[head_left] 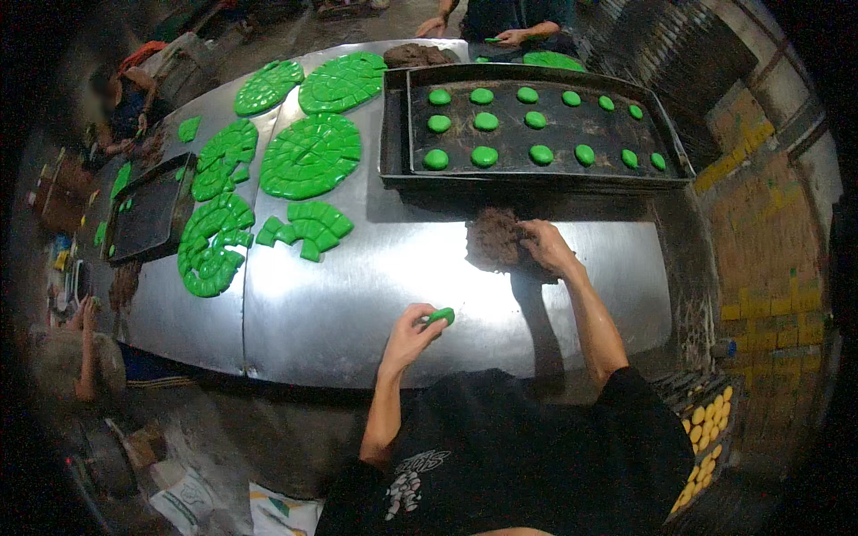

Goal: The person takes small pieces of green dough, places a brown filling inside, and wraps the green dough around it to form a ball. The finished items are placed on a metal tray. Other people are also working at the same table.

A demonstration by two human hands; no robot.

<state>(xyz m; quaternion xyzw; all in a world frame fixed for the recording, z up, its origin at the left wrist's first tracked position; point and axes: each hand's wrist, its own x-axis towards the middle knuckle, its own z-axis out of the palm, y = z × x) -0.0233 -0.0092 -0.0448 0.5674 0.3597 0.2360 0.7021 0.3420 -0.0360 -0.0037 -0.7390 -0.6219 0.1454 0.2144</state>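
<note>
My left hand (413,338) pinches a small flattened piece of green dough (441,315) above the near part of the metal table. To the right, my right hand (550,248) has its fingers curled into the right side of a crumbly brown lump of paste (493,239) on the tabletop; how much it grips is hidden. Beyond the lump stands a dark baking tray (500,170) with several green dough rounds (483,156) in three rows, the middle row shorter. A partly used cluster of cut green dough (313,230) lies left of my hands.
Coils of cut green dough (313,154) cover the left part of the metal table (357,277). A smaller dark tray (147,214) sits at far left, near other people. Across the table, a person works beside another brown lump (418,56). Trays of yellow rounds (708,420) stand at lower right.
</note>
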